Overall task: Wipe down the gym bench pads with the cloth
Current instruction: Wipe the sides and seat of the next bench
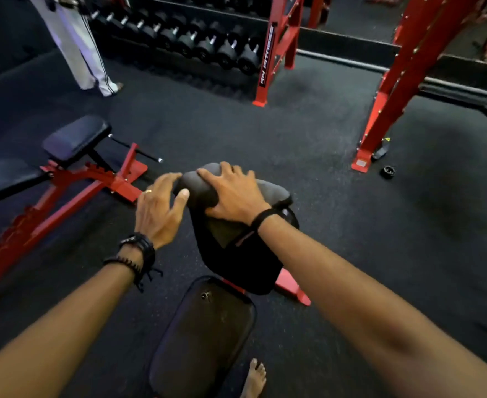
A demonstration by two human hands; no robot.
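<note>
The black bench back pad (236,259) stands tilted up in front of me, with the seat pad (202,340) below it near the bottom edge. A grey cloth (268,191) is draped over the top end of the back pad. My right hand (230,193) lies flat on the cloth with fingers spread, pressing it onto the pad. My left hand (159,208) is at the pad's left side, fingers relaxed, its thumb and fingertips close to the cloth's edge; whether they touch is unclear.
A second red-framed bench (75,139) stands to the left. A dumbbell rack (193,38) and red rack posts (394,81) line the back. A person in white trousers (78,53) stands far left. A small black object (387,170) lies on the floor. My bare foot (255,377) stands beside the seat pad.
</note>
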